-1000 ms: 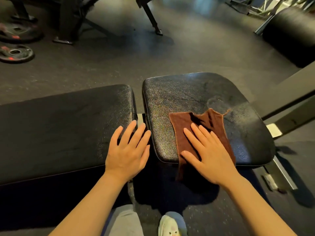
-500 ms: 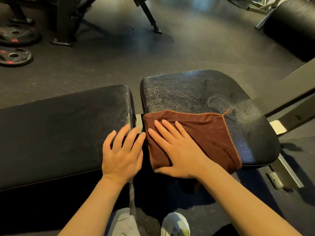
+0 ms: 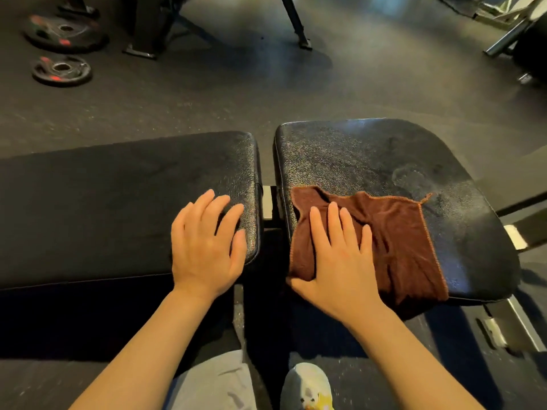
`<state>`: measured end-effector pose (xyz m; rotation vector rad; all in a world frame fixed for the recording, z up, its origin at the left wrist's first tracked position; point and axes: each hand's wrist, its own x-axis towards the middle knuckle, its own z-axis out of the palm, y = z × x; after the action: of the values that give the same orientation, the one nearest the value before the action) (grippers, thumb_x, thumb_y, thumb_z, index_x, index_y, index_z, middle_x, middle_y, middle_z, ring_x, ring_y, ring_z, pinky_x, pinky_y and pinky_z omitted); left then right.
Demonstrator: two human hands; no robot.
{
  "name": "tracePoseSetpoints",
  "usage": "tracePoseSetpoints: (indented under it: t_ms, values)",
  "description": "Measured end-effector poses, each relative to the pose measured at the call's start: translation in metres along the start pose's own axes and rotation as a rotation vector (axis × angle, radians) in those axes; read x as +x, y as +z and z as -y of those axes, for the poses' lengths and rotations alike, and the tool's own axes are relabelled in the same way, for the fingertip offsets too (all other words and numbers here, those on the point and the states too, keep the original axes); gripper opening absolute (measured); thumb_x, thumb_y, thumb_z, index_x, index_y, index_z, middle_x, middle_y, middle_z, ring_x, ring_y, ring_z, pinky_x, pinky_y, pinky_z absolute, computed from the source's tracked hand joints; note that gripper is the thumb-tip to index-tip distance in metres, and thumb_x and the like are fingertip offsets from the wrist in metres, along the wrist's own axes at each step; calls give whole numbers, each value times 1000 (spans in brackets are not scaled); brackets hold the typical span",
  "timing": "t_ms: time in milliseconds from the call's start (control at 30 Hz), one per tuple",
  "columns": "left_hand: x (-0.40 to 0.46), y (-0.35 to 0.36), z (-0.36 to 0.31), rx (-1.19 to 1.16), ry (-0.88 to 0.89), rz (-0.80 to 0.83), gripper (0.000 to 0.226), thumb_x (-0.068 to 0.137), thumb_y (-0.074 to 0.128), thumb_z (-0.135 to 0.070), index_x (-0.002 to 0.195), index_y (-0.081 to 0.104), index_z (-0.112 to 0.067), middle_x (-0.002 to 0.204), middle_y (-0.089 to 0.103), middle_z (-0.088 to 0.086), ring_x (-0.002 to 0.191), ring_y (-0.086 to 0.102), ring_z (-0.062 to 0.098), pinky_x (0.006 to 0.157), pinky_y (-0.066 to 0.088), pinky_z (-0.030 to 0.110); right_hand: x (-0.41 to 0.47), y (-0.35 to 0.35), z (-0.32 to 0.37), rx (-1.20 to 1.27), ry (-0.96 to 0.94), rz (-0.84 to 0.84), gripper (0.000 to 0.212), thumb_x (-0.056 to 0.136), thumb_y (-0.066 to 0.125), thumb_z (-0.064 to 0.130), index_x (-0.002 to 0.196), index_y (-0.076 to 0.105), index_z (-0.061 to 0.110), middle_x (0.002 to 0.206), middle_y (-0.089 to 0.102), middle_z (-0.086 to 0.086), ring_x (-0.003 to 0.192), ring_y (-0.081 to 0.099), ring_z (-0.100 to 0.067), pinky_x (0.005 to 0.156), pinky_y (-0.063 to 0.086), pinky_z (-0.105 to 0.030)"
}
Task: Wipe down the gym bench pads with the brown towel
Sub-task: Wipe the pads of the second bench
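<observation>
Two black bench pads lie side by side with a narrow gap between them: a long pad (image 3: 103,208) on the left and a shorter seat pad (image 3: 384,155) on the right. The brown towel (image 3: 399,241) is spread on the near half of the seat pad, its near edge hanging over the front. My right hand (image 3: 334,255) presses flat on the towel's left part, fingers straight. My left hand (image 3: 204,244) rests flat on the near right corner of the long pad and holds nothing.
Two weight plates (image 3: 62,71) lie on the dark rubber floor at far left. Black machine legs (image 3: 293,25) stand at the back, a metal frame (image 3: 509,34) at far right. The bench's steel frame (image 3: 515,324) juts out at lower right. My shoe (image 3: 307,389) is below the gap.
My right hand slid the towel from the seat pad's right side to its left edge, then a little forward. The towel bunched at its far edge. My left hand stayed on the long pad.
</observation>
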<state>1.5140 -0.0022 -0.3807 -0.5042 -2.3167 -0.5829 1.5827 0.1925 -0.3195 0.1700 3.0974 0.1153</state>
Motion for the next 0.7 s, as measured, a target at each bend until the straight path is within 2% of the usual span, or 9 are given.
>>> tracePoseSetpoints:
  t_ms: [100,167,467,600,700]
  values:
    - [-2,4,-2,46,17,-20,35,93,48,-25,115,71,-10,121,66,14,126,49,32,100,37,46,21,-11,10,-11,9,131,134,64,70,71,156,-12,19,164,-14,-15,152,-10,-31,119,3,-59]
    - [-2,5,0,46,6,-28,36,93,48,-26,116,71,-11,121,66,14,125,49,32,98,38,47,24,-16,13,-17,34,159,134,67,69,71,153,-22,23,162,-24,-11,150,-20,-28,119,-3,-56]
    - [-5,7,2,50,-5,-40,43,101,37,-31,121,70,-12,125,65,13,127,50,32,96,41,47,78,-17,28,60,161,151,116,81,65,60,156,-14,23,163,-20,-8,150,-19,-25,119,-4,-57]
    - [-5,10,2,71,-1,-43,43,100,38,-32,121,70,-14,124,66,12,126,51,32,95,41,45,124,-18,20,120,199,112,118,76,62,72,158,-6,21,165,-15,-8,151,-15,-24,119,-3,-57]
    - [-5,10,2,90,-10,-42,45,101,35,-33,122,70,-14,124,66,12,124,54,33,94,42,45,140,-19,20,151,229,67,117,75,51,83,159,-1,20,165,-10,-9,152,-12,-26,119,-2,-60]
